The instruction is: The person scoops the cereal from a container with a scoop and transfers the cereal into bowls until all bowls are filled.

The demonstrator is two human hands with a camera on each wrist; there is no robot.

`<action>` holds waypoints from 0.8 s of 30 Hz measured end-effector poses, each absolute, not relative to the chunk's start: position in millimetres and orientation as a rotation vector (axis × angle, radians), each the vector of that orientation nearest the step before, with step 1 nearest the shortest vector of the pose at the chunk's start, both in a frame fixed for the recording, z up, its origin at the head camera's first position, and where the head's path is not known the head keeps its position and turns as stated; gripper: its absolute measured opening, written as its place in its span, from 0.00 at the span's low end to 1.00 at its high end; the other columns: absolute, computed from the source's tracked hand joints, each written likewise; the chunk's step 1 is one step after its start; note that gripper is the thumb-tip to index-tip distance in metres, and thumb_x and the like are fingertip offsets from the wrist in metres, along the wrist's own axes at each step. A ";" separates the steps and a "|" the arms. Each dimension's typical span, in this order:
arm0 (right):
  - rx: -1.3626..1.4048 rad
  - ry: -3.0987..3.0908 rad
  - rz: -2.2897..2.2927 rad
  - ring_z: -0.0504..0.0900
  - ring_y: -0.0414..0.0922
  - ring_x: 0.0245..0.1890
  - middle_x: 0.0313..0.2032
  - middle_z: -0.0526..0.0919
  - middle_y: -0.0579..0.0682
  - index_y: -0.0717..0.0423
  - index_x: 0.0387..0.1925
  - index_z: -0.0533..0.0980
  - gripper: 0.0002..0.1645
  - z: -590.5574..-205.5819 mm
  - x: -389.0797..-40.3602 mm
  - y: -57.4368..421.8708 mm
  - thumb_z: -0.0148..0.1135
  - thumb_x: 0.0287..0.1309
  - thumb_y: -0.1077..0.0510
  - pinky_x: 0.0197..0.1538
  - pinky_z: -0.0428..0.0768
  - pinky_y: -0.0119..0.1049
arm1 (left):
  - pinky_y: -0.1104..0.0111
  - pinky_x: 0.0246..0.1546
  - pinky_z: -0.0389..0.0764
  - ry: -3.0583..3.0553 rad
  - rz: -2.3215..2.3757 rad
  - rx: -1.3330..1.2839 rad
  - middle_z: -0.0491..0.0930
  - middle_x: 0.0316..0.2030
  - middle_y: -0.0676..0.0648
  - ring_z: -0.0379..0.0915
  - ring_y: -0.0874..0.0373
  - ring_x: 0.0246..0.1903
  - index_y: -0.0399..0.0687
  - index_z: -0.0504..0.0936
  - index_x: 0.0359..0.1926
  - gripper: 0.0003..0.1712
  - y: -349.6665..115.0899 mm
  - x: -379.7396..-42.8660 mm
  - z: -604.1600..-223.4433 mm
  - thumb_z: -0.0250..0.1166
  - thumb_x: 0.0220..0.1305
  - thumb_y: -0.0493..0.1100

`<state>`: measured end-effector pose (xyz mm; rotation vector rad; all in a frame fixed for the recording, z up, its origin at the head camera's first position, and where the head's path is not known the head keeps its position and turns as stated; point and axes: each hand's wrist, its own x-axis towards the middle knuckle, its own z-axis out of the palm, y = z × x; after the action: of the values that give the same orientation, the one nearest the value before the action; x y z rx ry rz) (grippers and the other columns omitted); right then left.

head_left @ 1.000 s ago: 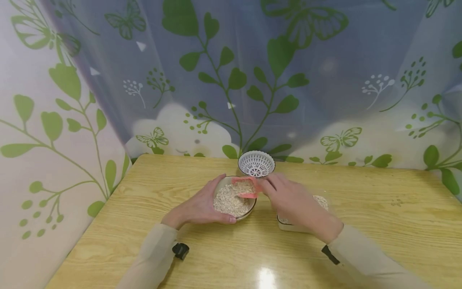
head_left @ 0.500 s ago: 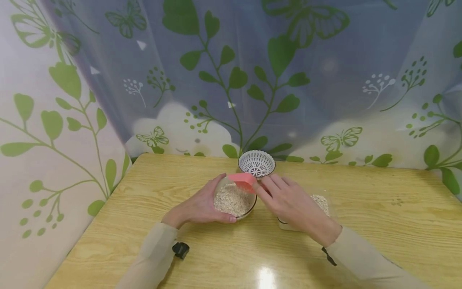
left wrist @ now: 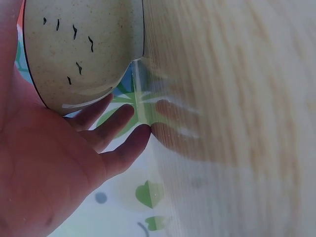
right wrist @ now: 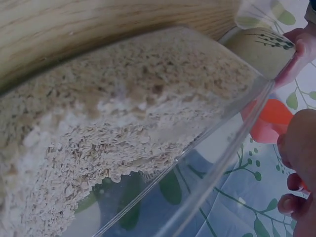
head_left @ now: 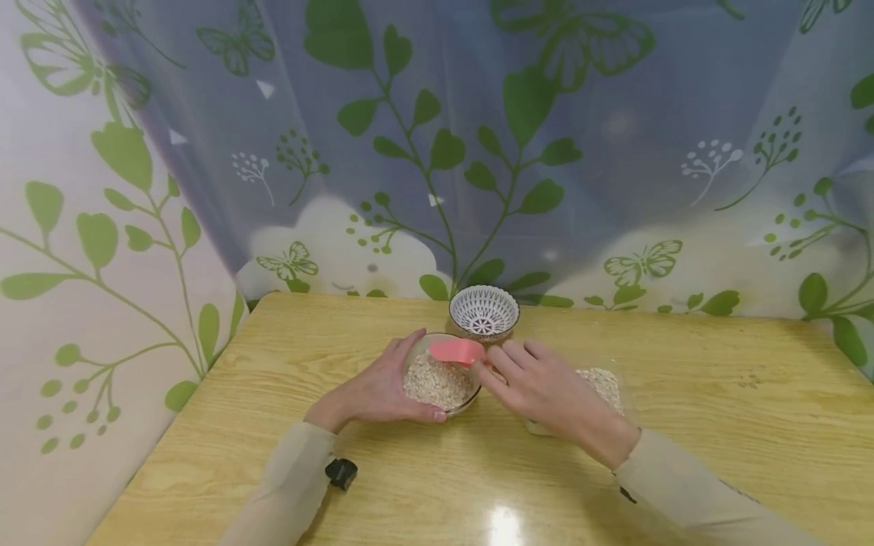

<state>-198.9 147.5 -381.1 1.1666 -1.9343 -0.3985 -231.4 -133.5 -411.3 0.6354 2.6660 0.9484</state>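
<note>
My left hand (head_left: 382,390) holds a cream bowl (head_left: 419,350), thumb at the near rim and fingers around its far side. Oats (head_left: 435,383) fill much of it. The left wrist view shows the bowl's dark-rimmed outer wall with small black marks, and fingers spread along it. My right hand (head_left: 554,388) pinches the handle of a pink scoop (head_left: 456,350), largely covering the handle. The scoop is turned over above the oats, its underside up. Beneath my right forearm stands a clear-sided container (head_left: 541,429) of oats, partly hidden; its oats (right wrist: 123,143) fill much of the right wrist view.
A white bowl (head_left: 484,311) with a dark pattern stands just behind the cream bowl, close to my right fingers. The wooden table (head_left: 273,349) ends at a leaf-printed curtain (head_left: 614,152) at the back.
The scoop, upright with oats in it one second ago, has been tipped over above the bowl and now shows its underside. My left hand and the bowl have stayed in place.
</note>
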 end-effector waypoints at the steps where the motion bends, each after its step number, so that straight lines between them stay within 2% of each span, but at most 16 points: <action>1: 1.178 -1.931 -0.395 0.70 0.45 0.33 0.37 0.76 0.49 0.54 0.52 0.75 0.25 -381.4 -199.2 147.1 0.30 0.73 0.72 0.34 0.72 0.32 | 0.41 0.70 0.68 2.663 0.957 0.640 0.59 0.74 0.38 0.64 0.42 0.70 0.53 0.44 0.83 0.78 -133.4 -231.2 -411.6 0.80 0.39 0.70; 5: 1.185 -1.967 -0.380 0.70 0.45 0.34 0.38 0.76 0.49 0.54 0.53 0.75 0.22 -381.3 -198.7 147.2 0.36 0.72 0.70 0.35 0.72 0.33 | 0.41 0.71 0.67 2.674 0.932 0.647 0.57 0.76 0.39 0.62 0.42 0.72 0.53 0.42 0.83 0.79 -133.2 -231.2 -411.8 0.79 0.39 0.71; 8: 1.167 -2.053 -0.317 0.74 0.46 0.36 0.39 0.77 0.50 0.56 0.53 0.75 0.17 -380.0 -196.8 148.3 0.49 0.68 0.70 0.38 0.78 0.34 | 0.42 0.72 0.66 2.692 0.890 0.657 0.54 0.77 0.40 0.60 0.43 0.73 0.54 0.40 0.83 0.79 -133.6 -230.9 -410.9 0.78 0.40 0.72; 10: 1.144 -2.137 -0.208 0.77 0.47 0.38 0.41 0.79 0.52 0.57 0.55 0.75 0.19 -379.6 -195.6 149.2 0.59 0.63 0.71 0.42 0.82 0.37 | 0.42 0.72 0.66 2.706 0.862 0.669 0.54 0.77 0.41 0.59 0.43 0.74 0.52 0.41 0.83 0.79 -133.8 -230.0 -409.6 0.78 0.41 0.73; 13: 1.064 -2.267 0.062 0.79 0.48 0.38 0.40 0.80 0.53 0.60 0.55 0.76 0.26 -380.0 -194.1 150.5 0.68 0.55 0.74 0.41 0.84 0.38 | 0.42 0.72 0.67 2.717 0.837 0.683 0.53 0.78 0.41 0.58 0.42 0.75 0.51 0.42 0.83 0.79 -132.1 -227.5 -404.8 0.77 0.40 0.74; 17: 0.914 -2.376 0.456 0.78 0.46 0.38 0.39 0.79 0.53 0.61 0.51 0.77 0.19 -381.4 -190.7 154.1 0.65 0.59 0.74 0.33 0.83 0.37 | 0.42 0.71 0.68 2.747 0.790 0.724 0.53 0.78 0.40 0.58 0.41 0.74 0.52 0.44 0.83 0.79 -126.9 -224.9 -399.2 0.77 0.40 0.75; 20: 0.819 -2.471 0.706 0.83 0.48 0.43 0.43 0.81 0.54 0.61 0.50 0.77 0.13 -380.3 -187.0 159.9 0.63 0.65 0.70 0.38 0.86 0.39 | 0.43 0.70 0.69 2.788 0.724 0.770 0.54 0.78 0.40 0.59 0.41 0.74 0.53 0.45 0.83 0.77 -123.1 -224.7 -397.5 0.75 0.41 0.76; 24: 0.692 -2.604 0.961 0.86 0.48 0.46 0.48 0.83 0.54 0.59 0.51 0.76 0.13 -375.5 -182.2 173.4 0.60 0.67 0.69 0.40 0.84 0.37 | 0.42 0.71 0.68 2.830 0.623 0.825 0.53 0.78 0.39 0.57 0.39 0.75 0.57 0.48 0.83 0.73 -118.5 -224.6 -392.9 0.72 0.42 0.77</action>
<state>-182.2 173.4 -375.5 0.6916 -2.6045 0.9612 -224.6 -118.5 -392.9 0.8252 2.8296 0.6227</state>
